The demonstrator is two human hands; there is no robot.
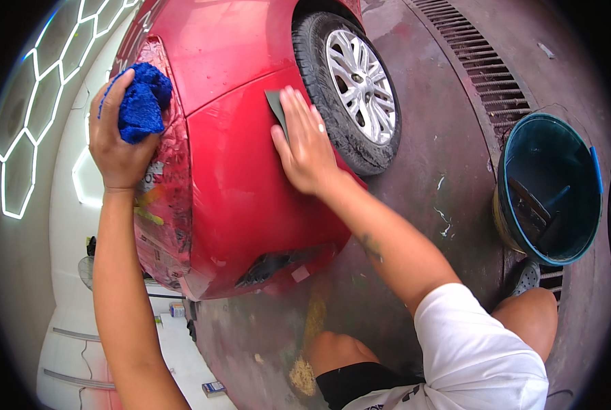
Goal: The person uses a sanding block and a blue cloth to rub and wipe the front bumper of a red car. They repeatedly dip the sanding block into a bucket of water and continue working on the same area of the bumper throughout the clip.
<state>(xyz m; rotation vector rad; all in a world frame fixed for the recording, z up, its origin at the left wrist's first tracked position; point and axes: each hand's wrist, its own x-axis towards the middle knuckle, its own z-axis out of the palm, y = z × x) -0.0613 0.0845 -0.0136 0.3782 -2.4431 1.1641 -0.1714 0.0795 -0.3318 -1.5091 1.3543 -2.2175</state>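
Note:
A bunched blue microfibre cloth [142, 101] is in my left hand [116, 140], fingers curled round it. That hand is up beside the masked area at the left edge of the car's red bumper [240, 154]. My right hand [307, 145] lies with straight fingers against the bumper, just left of the wheel. Under its palm and fingers is a dark grey-green sheet of sandpaper [275, 106], pressed to the paint. Part of the sheet shows between thumb and fingers; the rest is hidden.
Paper and film masking [165, 195] covers the part along the bumper's left side. The tyre [317, 85] is close to my right hand. A dark green bucket [550, 188] with water stands at the right, near a metal floor grate [486, 68]. My knees are bent below.

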